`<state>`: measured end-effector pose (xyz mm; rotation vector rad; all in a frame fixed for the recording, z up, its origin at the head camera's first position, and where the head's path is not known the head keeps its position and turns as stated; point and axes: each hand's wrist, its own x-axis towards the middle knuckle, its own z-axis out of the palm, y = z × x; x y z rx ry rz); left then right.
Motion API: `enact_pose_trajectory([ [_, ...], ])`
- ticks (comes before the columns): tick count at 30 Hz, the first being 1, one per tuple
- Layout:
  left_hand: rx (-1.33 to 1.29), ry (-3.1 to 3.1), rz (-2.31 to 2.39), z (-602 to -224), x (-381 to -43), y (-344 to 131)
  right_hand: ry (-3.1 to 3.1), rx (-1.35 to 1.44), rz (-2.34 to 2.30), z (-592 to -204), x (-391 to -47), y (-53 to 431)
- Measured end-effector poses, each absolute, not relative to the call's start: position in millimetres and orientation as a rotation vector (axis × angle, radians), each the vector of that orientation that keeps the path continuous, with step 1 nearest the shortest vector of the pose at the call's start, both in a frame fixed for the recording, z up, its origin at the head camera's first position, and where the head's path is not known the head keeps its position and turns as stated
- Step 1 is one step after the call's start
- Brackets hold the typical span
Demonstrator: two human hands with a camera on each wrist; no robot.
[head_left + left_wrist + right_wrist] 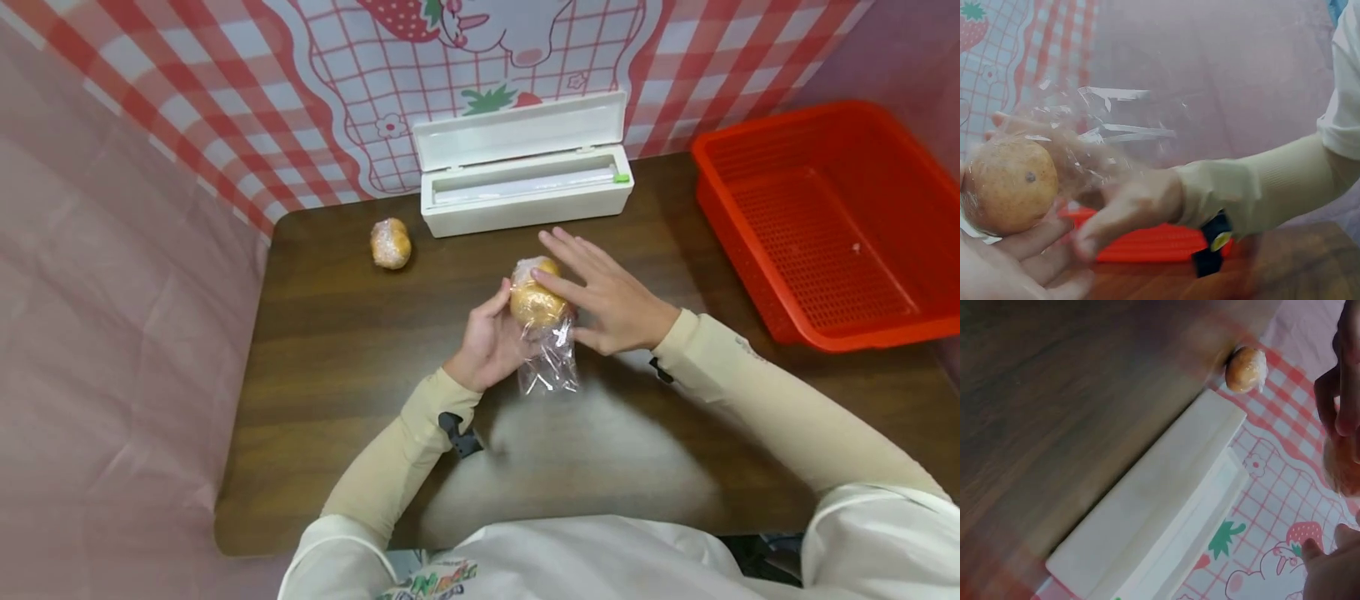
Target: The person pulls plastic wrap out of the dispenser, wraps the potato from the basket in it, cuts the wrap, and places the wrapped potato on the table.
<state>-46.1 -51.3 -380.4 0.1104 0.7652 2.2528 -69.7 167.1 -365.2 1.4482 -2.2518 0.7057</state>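
Observation:
My left hand (491, 342) holds a round yellow-orange fruit (538, 302), which looks like an orange, with the thumb at its side and the fingers beneath. Clear plastic film (550, 367) covers the fruit and hangs loose toward me. My right hand (611, 296) has its fingers extended, touching the film at the fruit's upper right. In the left wrist view, the fruit (1013, 187) shows a dark stem spot and the film (1094, 128) spreads out beside it. A second, film-wrapped fruit (391, 243) lies on the table to the left.
Behind the hands stands a white film box (525, 218), its lid raised and a roll inside. A red plastic basket (806, 325) sits at the right on the brown wooden table (322, 400). Checked cloth (225, 92) covers the wall at the back.

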Motion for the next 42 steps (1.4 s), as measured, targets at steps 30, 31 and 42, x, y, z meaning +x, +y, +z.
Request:
enact_pose_trajectory([
  [30,0.300,1.047,2.081,-376,-41,-44,-2.052,1.503,0.682,-365,-44,143],
  [31,0.294,1.079,2.084,-375,-39,-43,-2.026,1.499,0.671,-364,-43,142],
  [42,0.172,1.213,2.072,-368,-35,-40,-1.950,1.520,0.624,-358,-34,134],
])
